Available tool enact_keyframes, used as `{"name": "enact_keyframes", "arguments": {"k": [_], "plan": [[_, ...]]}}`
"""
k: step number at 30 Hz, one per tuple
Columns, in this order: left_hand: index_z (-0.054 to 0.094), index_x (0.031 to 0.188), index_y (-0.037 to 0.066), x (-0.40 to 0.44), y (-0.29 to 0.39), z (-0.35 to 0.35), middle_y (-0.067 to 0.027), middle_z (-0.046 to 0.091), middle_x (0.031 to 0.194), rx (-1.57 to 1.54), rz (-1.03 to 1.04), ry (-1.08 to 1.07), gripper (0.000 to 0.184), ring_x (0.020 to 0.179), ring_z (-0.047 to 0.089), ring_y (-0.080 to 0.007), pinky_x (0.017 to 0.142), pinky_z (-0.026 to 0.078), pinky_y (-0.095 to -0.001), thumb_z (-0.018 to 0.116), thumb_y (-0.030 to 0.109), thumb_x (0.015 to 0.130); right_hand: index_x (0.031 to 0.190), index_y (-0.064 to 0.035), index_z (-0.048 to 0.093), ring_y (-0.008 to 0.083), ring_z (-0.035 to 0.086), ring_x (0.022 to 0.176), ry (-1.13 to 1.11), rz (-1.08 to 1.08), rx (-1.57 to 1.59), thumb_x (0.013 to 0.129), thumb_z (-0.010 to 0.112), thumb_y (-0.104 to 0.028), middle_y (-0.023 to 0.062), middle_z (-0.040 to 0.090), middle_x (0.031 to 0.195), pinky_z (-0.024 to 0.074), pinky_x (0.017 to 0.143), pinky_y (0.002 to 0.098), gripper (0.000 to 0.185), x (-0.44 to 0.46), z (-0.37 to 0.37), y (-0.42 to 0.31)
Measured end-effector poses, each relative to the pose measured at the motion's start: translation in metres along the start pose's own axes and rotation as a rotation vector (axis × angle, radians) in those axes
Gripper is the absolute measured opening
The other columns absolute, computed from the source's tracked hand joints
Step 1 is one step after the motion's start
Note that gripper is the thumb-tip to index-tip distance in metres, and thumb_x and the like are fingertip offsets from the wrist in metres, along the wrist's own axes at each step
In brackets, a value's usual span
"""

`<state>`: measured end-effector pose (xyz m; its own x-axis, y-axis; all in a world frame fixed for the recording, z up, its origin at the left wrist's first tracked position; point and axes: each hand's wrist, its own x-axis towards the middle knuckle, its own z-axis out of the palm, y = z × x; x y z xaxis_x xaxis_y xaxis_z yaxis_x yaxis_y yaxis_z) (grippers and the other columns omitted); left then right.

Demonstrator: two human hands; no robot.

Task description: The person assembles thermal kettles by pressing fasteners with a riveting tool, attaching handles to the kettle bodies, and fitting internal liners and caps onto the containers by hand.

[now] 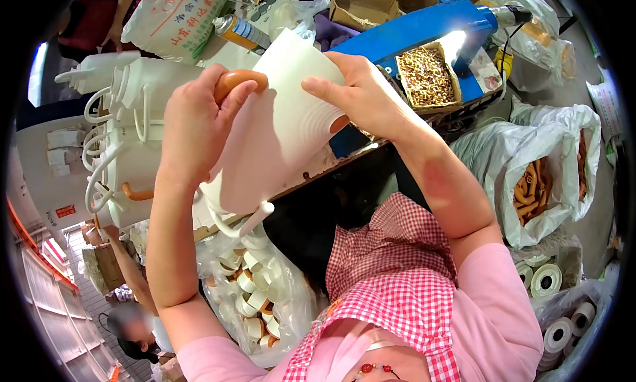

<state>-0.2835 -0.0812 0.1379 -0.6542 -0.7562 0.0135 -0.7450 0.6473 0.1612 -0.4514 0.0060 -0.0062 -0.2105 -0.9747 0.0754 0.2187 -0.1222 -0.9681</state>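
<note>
Head view: just left of the left hand, white vessels with curved handles sit bunched together. The left hand is curled around a rounded brown piece – thumb and fingers pressed onto it – beside the upper part of a large white vessel, which lies slanted between both hands. Beyond the left hand is a spray can; nearer the body, below it, are white-and-brown rings. The right hand clasps the vessel's right edge, thumb across its near face. Beyond that hand stretches a blue machine; to its right are small brass-coloured parts – and, farther right, bagged brown pieces
</note>
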Motion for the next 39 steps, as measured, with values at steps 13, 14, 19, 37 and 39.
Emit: {"name": "enact_keyframes", "arguments": {"k": [13,14,19,37,39], "plan": [[0.061,0.128,-0.004,0.014,-0.138,-0.007,-0.0096,0.067,0.123,-0.39,0.105,-0.221,0.034,0.114,0.061,-0.0176,0.1,0.043,-0.0289,0.048,0.02,0.107,0.109,-0.0028,0.063,0.0256,0.073,0.093,0.491,-0.487,-0.277,0.082,0.077,-0.022,0.0128,0.072,0.098,0.0567,0.082,0.035,0.036,-0.091,-0.044,0.007],[0.061,0.13,-0.002,-0.001,-0.155,-0.011,-0.0084,0.068,0.124,-0.329,0.024,-0.14,0.035,0.093,0.065,-0.0146,0.088,0.048,-0.0249,0.048,0.02,0.107,0.111,-0.0026,0.063,0.0226,0.073,0.095,0.529,-0.39,-0.411,0.082,0.077,-0.017,0.0116,0.072,0.099,0.0573,0.082,0.0328,0.035,-0.138,-0.071,0.012],[0.064,0.129,0.004,-0.123,-0.072,-0.027,0.0017,0.055,0.083,-0.18,-0.203,-0.22,0.033,0.05,0.033,-0.0033,0.038,0.036,-0.0235,0.053,0.021,0.103,0.121,-0.0031,0.06,0.0152,0.063,0.098,1.212,-0.08,-0.345,0.095,0.065,-0.017,0.0059,0.067,0.108,0.0532,0.084,0.0309,0.03,-0.434,-0.21,0.057],[0.06,0.123,0.002,-0.147,0.124,0.104,0.009,0.036,0.062,-0.779,0.044,-0.329,0.029,0.048,0.029,0.0029,0.041,0.021,-0.0154,0.057,0.024,0.104,0.132,-0.0159,0.06,0.0362,0.066,0.115,1.687,2.03,-1.416,0.084,0.072,-0.047,0.0154,0.067,0.126,0.0543,0.093,0.0505,0.058,-0.958,-0.266,-0.051],[0.06,0.122,0.002,-0.147,0.121,0.105,0.0086,0.036,0.06,-0.786,0.043,-0.332,0.029,0.048,0.029,0.0024,0.041,0.021,-0.0156,0.057,0.025,0.104,0.132,-0.0148,0.059,0.0359,0.065,0.117,1.629,2.017,-1.425,0.088,0.07,-0.041,0.0144,0.066,0.128,0.0544,0.093,0.0504,0.053,-0.955,-0.275,-0.056]]}}
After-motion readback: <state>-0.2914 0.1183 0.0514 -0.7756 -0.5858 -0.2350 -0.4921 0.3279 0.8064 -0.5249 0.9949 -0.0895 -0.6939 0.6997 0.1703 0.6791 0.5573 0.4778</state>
